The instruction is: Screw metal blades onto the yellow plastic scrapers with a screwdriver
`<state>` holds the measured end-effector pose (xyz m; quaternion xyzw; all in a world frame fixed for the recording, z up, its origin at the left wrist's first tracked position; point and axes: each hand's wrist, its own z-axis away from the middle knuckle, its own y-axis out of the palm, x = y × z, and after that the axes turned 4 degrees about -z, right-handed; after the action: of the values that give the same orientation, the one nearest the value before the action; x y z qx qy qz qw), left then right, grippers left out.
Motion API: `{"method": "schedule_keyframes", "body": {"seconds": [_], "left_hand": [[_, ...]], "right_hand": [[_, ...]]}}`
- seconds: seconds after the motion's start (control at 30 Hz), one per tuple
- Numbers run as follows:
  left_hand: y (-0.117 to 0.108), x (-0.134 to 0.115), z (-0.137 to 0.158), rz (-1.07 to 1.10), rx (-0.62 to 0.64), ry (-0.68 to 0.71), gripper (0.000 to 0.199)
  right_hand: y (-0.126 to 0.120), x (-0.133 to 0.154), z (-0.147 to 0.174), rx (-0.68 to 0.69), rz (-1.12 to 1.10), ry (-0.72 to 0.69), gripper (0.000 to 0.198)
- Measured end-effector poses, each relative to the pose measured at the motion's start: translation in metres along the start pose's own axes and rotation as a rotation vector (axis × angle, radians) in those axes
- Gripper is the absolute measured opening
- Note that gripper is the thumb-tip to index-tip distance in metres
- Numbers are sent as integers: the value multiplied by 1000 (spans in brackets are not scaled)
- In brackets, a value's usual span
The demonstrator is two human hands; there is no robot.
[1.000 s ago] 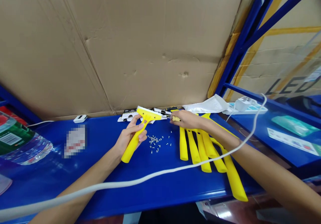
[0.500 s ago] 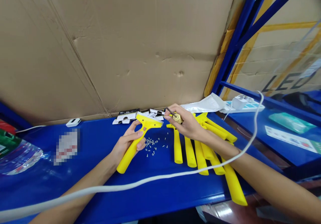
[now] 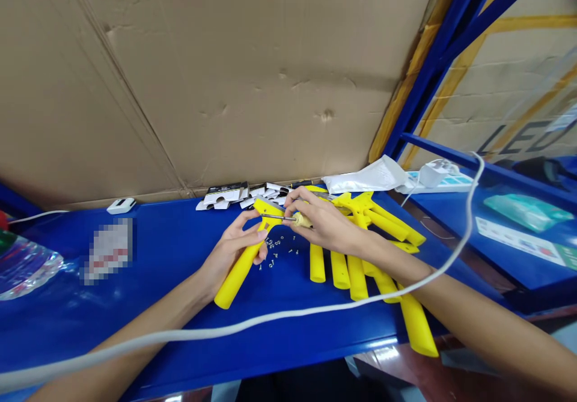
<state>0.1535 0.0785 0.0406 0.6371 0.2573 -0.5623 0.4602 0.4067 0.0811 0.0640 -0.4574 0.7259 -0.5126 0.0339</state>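
My left hand (image 3: 234, 249) is closed round a yellow scraper (image 3: 241, 270), whose handle slants down to the left and whose wide head points up. In my right hand (image 3: 320, 219) is a screwdriver (image 3: 301, 220) with a pale yellow handle. Its metal shaft lies across the scraper's head, pointing left; whether the tip touches a screw I cannot tell. Small screws and nuts (image 3: 273, 252) are scattered on the blue surface just behind and right of the scraper. Several more yellow scrapers (image 3: 358, 276) lie under and beside my right forearm, partly hidden by it.
Small black and white boxes (image 3: 225, 194) lie along the cardboard wall (image 3: 252, 89). A white cable (image 3: 252, 324) hangs across the view before both forearms. A white pouch (image 3: 365, 176) and a power strip (image 3: 444, 182) sit at the back right. A plastic bottle (image 3: 31, 270) stands left.
My right hand has brought the screwdriver left and turned it, so its shaft now crosses the scraper's head. The scraper in my left hand has shifted slightly right. The view has moved a little.
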Motion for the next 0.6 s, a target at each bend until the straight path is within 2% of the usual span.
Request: {"method": "schedule_keyframes", "body": {"seconds": [0.17, 0.4, 0.6], "left_hand": [[0, -1, 0, 15, 11, -7, 51], [3, -5, 1, 49, -8, -38, 56], [3, -3, 1, 53, 19, -21, 50]], "right_hand": [[-1, 3, -2, -7, -87, 39, 8], [2, 5, -5, -94, -246, 124, 13], [1, 5, -7, -99, -271, 169, 18]]}}
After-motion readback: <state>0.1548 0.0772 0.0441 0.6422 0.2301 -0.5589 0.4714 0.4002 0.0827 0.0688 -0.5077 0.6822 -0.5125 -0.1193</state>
